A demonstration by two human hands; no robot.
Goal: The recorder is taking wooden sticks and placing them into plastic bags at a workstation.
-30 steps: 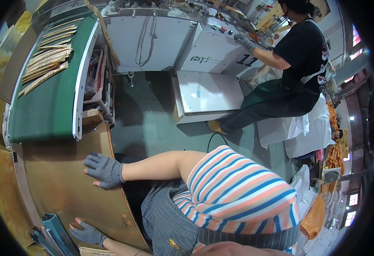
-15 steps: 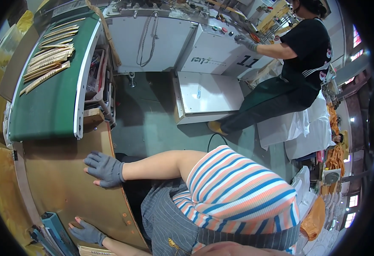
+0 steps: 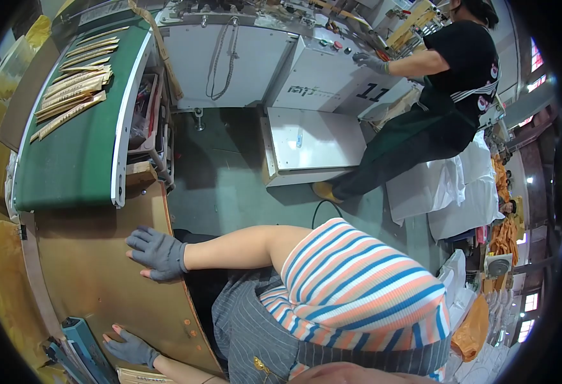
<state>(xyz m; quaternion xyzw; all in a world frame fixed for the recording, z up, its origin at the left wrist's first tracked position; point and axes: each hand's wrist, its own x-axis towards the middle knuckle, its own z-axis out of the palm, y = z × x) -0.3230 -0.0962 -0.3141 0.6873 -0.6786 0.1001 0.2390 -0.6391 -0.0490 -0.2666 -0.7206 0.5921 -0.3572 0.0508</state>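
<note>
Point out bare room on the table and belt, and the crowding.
Free: the table between right hand and left hand, and the belt between sticks and table. Crowded: the belt under those sticks, and beside the left hand, where the blue item lies.

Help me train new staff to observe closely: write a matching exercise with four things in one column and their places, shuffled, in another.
Things
1. Gray-gloved right hand
2. Slim, flat tan strips
3. Looped gray rope
4. Long, straight-edged blue bar

Places
A. Hanging in front of a flat white panel
B. Beside the gray-gloved left hand
C. Palm down on the flat brown board
D. On top of the green conveyor belt

Right pairs: 1-C, 2-D, 3-A, 4-B
</note>
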